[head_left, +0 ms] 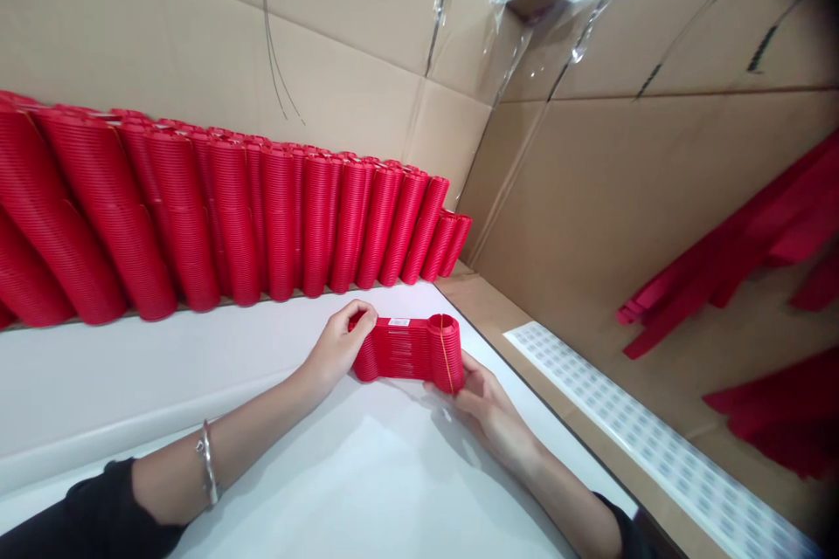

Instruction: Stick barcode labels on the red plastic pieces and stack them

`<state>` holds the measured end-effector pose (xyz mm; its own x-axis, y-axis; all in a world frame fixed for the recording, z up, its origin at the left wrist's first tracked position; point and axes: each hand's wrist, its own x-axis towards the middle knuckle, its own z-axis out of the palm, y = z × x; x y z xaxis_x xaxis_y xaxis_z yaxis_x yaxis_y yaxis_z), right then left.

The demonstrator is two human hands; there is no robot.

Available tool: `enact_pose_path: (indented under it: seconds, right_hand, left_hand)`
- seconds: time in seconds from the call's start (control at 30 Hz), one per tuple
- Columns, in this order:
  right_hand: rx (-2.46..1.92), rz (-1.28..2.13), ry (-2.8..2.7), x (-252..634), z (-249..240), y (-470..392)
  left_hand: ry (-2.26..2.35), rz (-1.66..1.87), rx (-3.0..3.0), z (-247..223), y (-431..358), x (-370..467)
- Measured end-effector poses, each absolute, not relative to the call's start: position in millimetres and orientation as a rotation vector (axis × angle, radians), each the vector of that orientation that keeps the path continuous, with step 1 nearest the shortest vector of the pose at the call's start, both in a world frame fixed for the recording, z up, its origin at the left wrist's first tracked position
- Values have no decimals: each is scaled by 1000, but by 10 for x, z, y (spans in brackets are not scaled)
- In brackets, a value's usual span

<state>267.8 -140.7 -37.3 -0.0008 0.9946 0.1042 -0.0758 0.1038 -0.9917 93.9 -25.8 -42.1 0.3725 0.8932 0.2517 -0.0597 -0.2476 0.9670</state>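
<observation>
A bundle of stacked red plastic pieces (407,351) is held upright just over the white table. It has a round ridged column at each end, a small white label (398,322) on its top edge and an orange rubber band (446,349) around the right column. My left hand (344,341) grips the left end, thumb and fingers closed over its top. Around the lower right column, my right hand (488,402) is closed, with some fingers hidden behind the bundle. A silver bangle (208,463) circles my left wrist.
Behind the white table (393,472) stand long rows of similar red bundles (281,223), stacked against a cardboard wall (354,26). A sheet of small printed labels (629,419) lies along the right edge. Red strips (734,262) are farther right, on the cardboard side.
</observation>
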Motion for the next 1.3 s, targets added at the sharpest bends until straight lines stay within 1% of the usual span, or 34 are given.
enact_pose_path:
  seconds: [0.13, 0.2, 0.37, 0.47, 0.53, 0.73, 0.93, 1.1, 1.2, 1.3]
  right_hand:
    - [-983, 1329, -1054, 2619, -342, -1451]
    - [-917, 1343, -965, 2575, -350, -1464]
    - [-742, 1261, -672, 2477, -441, -1421]
    - [-800, 1203, -594, 2446, -465, -1400]
    - [-886, 1161, -641, 2444, -442, -1411]
    - [-1295, 1017, -1017, 2567, -317, -1435]
    - [-1406, 773, -1288, 2769, -343, -1407]
    - [-1337, 715, -1076, 3074, -259, -1335]
    - [-1187, 535, -880, 3369, -55, -1047]
    - [-1097, 336, -805, 3687, 233, -502]
  left_hand:
    - [799, 1141, 1505, -429, -268, 952]
    - [810, 1177, 1467, -443, -281, 961]
    - [853, 1218, 1381, -493, -386, 993]
    - [876, 1215, 1360, -513, -458, 1010]
    - [886, 1220, 1369, -520, -486, 1014]
    - [880, 1231, 1470, -501, -548, 996]
    - [777, 1200, 1775, -519, -682, 990]
    - [800, 1251, 1828, -599, -746, 1004]
    - [769, 1120, 1915, -611, -786, 1004]
    - [722, 947, 1978, -590, -815, 1005]
